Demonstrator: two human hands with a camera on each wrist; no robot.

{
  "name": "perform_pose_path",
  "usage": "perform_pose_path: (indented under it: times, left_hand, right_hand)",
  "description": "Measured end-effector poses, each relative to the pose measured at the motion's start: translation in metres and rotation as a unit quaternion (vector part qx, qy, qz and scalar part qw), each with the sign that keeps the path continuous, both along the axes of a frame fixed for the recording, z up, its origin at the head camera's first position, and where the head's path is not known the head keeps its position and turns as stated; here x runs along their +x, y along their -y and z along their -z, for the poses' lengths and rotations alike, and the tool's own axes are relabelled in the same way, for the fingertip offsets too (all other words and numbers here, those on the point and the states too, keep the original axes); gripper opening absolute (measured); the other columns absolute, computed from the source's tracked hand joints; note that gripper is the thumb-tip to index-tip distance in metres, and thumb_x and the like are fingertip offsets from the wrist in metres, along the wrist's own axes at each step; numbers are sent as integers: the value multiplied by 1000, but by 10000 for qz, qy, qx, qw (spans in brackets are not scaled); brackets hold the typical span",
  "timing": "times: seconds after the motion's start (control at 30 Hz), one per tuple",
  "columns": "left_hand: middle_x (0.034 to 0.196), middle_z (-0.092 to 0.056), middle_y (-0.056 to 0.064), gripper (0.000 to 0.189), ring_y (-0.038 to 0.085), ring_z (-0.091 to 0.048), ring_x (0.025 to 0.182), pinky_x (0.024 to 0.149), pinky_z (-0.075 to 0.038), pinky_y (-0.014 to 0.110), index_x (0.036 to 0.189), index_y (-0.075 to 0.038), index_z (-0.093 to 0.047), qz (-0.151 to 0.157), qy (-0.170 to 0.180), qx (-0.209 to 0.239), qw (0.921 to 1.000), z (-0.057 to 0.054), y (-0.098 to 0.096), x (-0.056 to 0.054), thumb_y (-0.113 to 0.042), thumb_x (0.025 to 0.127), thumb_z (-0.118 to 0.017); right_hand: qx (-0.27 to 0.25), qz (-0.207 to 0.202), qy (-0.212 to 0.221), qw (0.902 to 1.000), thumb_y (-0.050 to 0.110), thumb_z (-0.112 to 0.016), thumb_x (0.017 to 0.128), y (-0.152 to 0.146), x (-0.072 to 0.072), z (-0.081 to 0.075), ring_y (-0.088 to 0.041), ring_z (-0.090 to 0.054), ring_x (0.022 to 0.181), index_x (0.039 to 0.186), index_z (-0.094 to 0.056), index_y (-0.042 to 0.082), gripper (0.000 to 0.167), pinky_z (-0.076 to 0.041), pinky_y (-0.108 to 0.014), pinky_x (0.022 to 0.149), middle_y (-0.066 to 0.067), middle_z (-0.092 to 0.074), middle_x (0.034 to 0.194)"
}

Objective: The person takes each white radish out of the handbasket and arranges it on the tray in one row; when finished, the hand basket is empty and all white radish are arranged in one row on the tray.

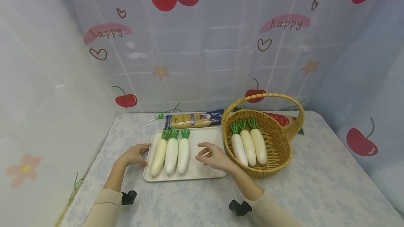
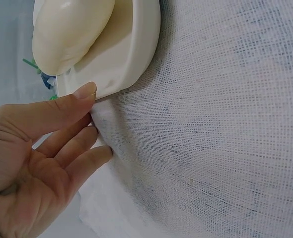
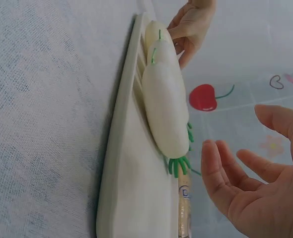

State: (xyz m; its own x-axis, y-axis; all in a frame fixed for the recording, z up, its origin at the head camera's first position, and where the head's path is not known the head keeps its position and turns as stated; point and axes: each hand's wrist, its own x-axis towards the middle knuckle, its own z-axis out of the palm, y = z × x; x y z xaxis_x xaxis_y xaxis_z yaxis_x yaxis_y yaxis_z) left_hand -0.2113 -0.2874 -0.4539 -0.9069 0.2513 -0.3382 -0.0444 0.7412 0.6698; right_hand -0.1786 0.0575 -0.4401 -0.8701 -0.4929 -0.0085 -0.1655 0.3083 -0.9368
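Three white radishes (image 1: 171, 155) with green tops lie side by side on the left half of a white tray (image 1: 205, 176); the leftmost is creamier in colour. At the tray's left edge is my left hand (image 1: 135, 155). Seen from the left wrist, its thumb (image 2: 86, 91) lies right at the tray's rim, with the other fingers relaxed beside the rim, low over the tablecloth. My right hand (image 1: 214, 156) hovers over the tray's right half, fingers loosely bent and nothing in them. In the right wrist view its palm (image 3: 265, 193) faces the radishes, apart from them.
A wicker basket (image 1: 279, 164) with a tall handle stands right of the tray, holding three more radishes (image 1: 249, 146). Behind the tray lie a noodle packet (image 1: 194, 119) and a green lollipop (image 1: 160, 116). Another package (image 1: 281, 119) is partly hidden behind the basket. A printed curtain (image 1: 202, 62) closes the back.
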Motion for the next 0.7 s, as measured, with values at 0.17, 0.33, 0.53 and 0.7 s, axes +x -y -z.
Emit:
perform_pose_path:
  times: [0.17,0.33,0.53,0.7]
  left_hand:
    - [142,-33,33,89,45,-34,131,106,-34,53,141,11,-32,-13,4,49,10000,0,0,0,8,65,-78]
    - [142,-33,33,88,45,-34,131,105,-34,53,141,11,-32,-17,-16,18,10000,0,-1,0,8,65,-78]
    - [141,-34,33,88,45,-34,130,106,-34,53,141,11,-32,-6,-24,19,10000,1,-1,0,8,65,-78]
    - [141,-34,33,89,45,-34,131,106,-34,53,141,11,-32,-7,-39,13,10000,1,0,0,8,65,-78]
  right_hand:
    - [-114,-443,-179,9988,18,-61,91,-15,7,-11,-36,-65,86,134,-46,-5,50,-56,-47,71,-17,-64,102]
    - [-205,-451,-273,9984,18,-61,92,-34,9,-18,-24,-66,84,134,-47,-3,49,-57,-44,73,-17,-64,103]
    - [-253,-251,-280,9990,16,-60,92,-63,11,-28,-22,-66,85,135,-45,-3,49,-58,-40,73,-17,-63,104]
    - [-255,-108,-455,9986,14,-59,92,-87,12,-37,-31,-65,88,134,-43,-8,50,-58,-40,72,-22,-62,105]
